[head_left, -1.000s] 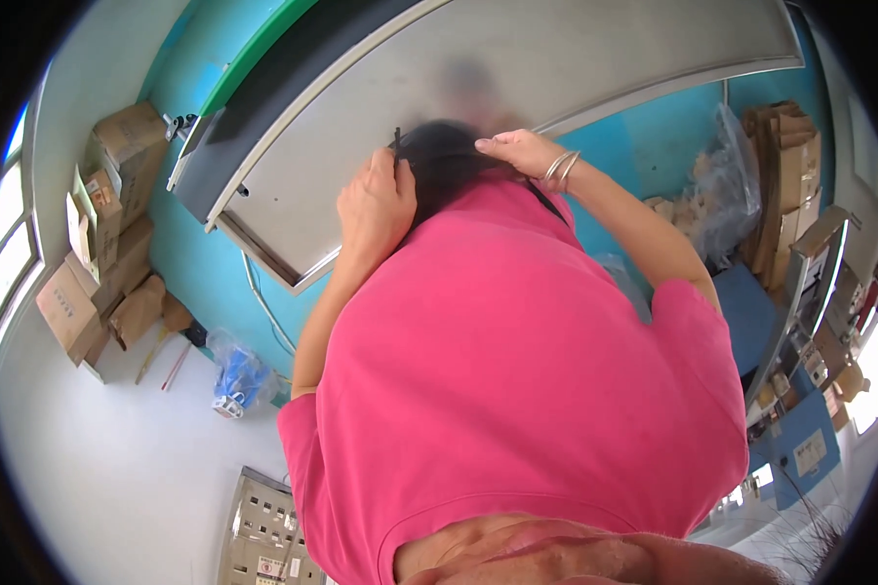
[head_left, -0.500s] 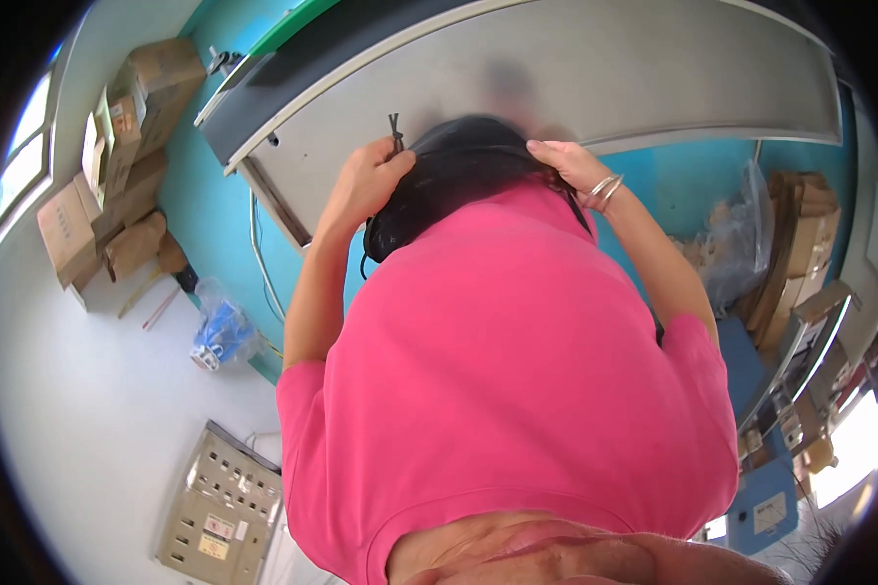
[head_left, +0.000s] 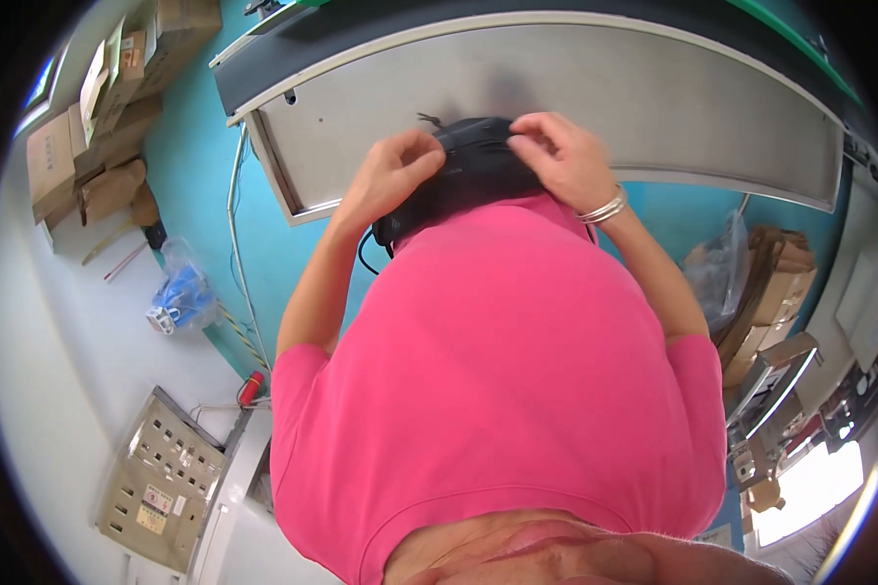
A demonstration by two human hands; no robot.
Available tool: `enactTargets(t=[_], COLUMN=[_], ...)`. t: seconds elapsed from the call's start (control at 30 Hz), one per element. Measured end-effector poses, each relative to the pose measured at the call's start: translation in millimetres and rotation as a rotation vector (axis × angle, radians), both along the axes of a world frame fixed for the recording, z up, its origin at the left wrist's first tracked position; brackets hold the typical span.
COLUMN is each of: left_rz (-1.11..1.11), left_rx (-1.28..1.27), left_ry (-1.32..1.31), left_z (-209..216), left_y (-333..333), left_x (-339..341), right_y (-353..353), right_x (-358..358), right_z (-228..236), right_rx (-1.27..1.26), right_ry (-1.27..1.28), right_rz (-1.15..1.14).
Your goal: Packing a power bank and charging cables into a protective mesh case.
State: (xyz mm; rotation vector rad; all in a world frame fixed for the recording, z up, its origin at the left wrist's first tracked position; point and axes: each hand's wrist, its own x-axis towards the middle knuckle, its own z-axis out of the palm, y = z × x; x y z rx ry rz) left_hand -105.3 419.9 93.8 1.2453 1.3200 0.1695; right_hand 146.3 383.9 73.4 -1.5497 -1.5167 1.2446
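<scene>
A black bag with a zipped seam, like a waist bag (head_left: 473,161), sits against the front of my pink shirt, and a loop of black cord hangs from its left end. My left hand (head_left: 397,174) is closed at the bag's upper left edge, thumb and fingers pinched together there. Over the bag's upper right part is my right hand (head_left: 568,161), its fingers curled and the thumb and fingertips on the black fabric by the seam. What exactly those fingertips grip is too small to make out. Metal bangles (head_left: 607,205) circle my right wrist.
Just beyond the bag stretches a grey metal worktop (head_left: 673,127) with a dark conveyor-like strip (head_left: 517,21) behind it. Cardboard boxes (head_left: 54,166) are stacked at the left, and more flattened cardboard (head_left: 776,283) leans at the right beside clear plastic (head_left: 720,268). A perforated beige panel (head_left: 161,478) stands lower left.
Both hands have come closer together over the bag. My right hand has moved left from the bag's right end onto its top. The surroundings have shifted slightly in view.
</scene>
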Motion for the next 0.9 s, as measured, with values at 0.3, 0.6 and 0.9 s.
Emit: enactTargets(t=[0.3,0.6,0.9], left_rz=[-0.093,0.193,0.095], left_rx=[0.283,-0.109,0.153], left_ry=[0.21,-0.138,-0.071], left_z=[-16,-37,-36], left_y=[-27,-21,-23], left_x=[-23,-35,-12], right_y=[50,77,86], right_x=[-59,-38,-45], right_z=[-13,-11,5], right_rx=[-0.194,0.113,0.207], right_ry=[-0.399,-0.254,-0.467], right_rz=[0.392,0.963,1.149])
